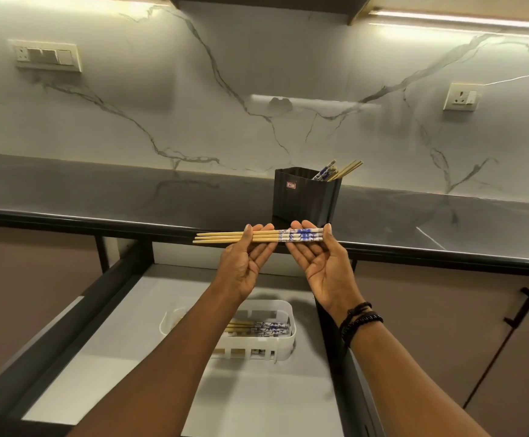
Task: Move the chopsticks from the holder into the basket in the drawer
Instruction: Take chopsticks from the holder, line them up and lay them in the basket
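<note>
The left hand [246,263] and the right hand [323,267] are raised palm-up side by side, just apart, and together they hold three chopsticks [258,237] level and crosswise over the front edge of the worktop [99,197]. Each hand is only narrowly closed: the fingers lie nearly straight beneath the sticks and the thumb presses down on top, pinching them. The left hand holds the plain wooden part, with the three pointed tips sticking out past it to the left. The right hand holds the blue-and-white patterned ends. Dark bands [359,320] circle the right wrist. Just behind the hands, one black ribbed holder [304,197] stands upright on the worktop, and several more sticks [335,171] lean out of its right corner. Their number cannot be counted. Below the hands one drawer [149,310] stands open, and on its pale floor sits one white slotted basket [283,339]. Inside it lies a bundle of patterned sticks [264,328], crosswise like the held ones. The left forearm hides part of the bundle, so no count is possible. On the marbled wall behind there are two fittings: a switch plate [47,55] at the left and a socket [461,96] at the right. One dark handle [518,305] shows on the cabinet door at the right.
</note>
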